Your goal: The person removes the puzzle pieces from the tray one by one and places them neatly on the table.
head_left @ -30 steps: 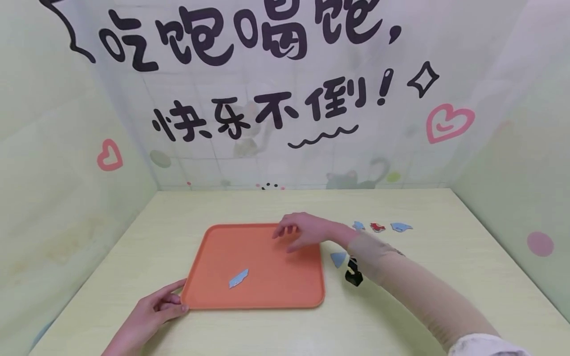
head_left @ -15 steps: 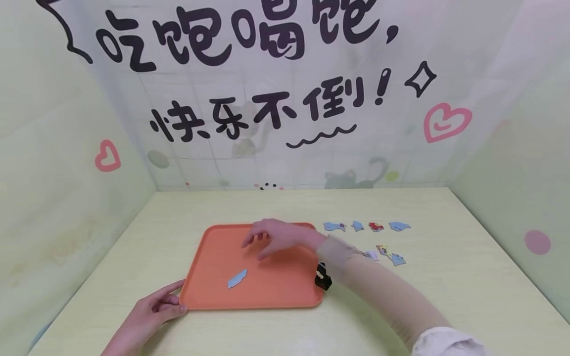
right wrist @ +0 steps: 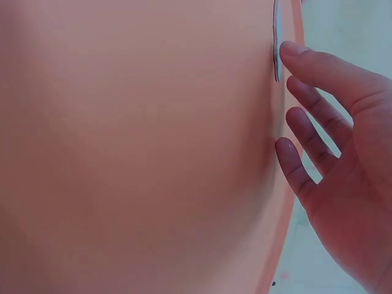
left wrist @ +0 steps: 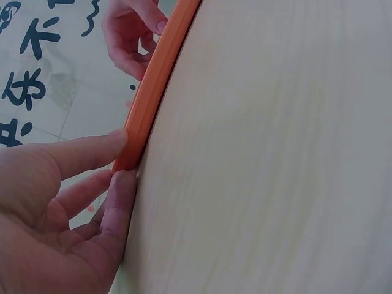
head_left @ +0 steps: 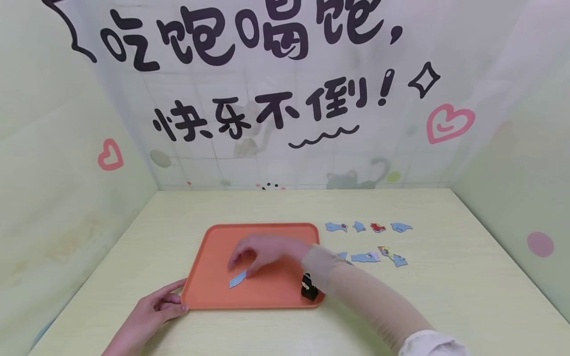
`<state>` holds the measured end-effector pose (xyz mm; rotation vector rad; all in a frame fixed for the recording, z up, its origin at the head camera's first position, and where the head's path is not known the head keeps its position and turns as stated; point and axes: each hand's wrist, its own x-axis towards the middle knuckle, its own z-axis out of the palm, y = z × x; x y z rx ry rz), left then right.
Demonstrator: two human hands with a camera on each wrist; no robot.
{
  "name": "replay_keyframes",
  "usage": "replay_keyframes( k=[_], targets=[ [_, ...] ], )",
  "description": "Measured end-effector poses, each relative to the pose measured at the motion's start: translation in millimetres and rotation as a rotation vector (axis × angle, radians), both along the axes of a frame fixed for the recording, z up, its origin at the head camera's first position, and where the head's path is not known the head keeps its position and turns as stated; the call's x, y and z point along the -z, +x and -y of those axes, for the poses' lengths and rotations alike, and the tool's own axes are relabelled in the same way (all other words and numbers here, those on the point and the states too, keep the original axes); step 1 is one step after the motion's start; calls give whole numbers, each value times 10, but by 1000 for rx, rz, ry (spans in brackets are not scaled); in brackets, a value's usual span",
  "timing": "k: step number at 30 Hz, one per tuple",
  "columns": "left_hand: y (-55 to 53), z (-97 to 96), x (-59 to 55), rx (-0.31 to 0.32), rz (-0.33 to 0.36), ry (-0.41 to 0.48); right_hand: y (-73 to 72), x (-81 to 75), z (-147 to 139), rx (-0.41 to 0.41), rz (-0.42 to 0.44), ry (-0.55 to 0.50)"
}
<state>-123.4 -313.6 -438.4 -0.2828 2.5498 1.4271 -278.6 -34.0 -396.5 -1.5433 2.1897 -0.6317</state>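
In the head view, an orange tray [head_left: 276, 296] lies on the table with one light blue jigsaw puzzle piece [head_left: 238, 279] in it. My left hand [head_left: 157, 309] holds the tray's near left corner between thumb and fingers, as the left wrist view shows too. Over the tray hovers my right hand [head_left: 262, 252], slightly blurred, fingers bent loosely and spread apart from the thumb. In the right wrist view, the thumb of the right hand [right wrist: 349, 135] is close to the thin puzzle piece [right wrist: 277, 43]; whether they touch I cannot tell.
To the right of the tray, several puzzle pieces lie in two rows, among them a red piece [head_left: 377, 227] and a blue piece [head_left: 402, 227] behind, and a long blue piece [head_left: 365, 257] nearer. The right forearm partly hides the nearer row. Fabric walls enclose the table.
My right hand has moved left and toward the near side, down to the puzzle piece in the tray. More pieces on the right now show. The left hand and tray have stayed put.
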Motion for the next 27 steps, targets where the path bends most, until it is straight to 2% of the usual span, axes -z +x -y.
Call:
replay_keyframes(
  k=[3, 6, 16, 21, 27],
  targets=[
    [-5, -4, 3, -4, -1, 4, -143, 133, 117, -48, 49, 37],
    [-4, -6, 8, -1, -6, 5, -191, 208, 154, -71, 55, 52],
    [-5, -10, 6, 1, -10, 5, -139, 223, 129, -111, 23, 30],
    [-1, -6, 7, 7, -10, 3, -144, 284, 122, -95, 7, 23],
    [-5, -9, 15, 10, -22, -29, -118, 273, 120, -80, -6, 23]
  ],
)
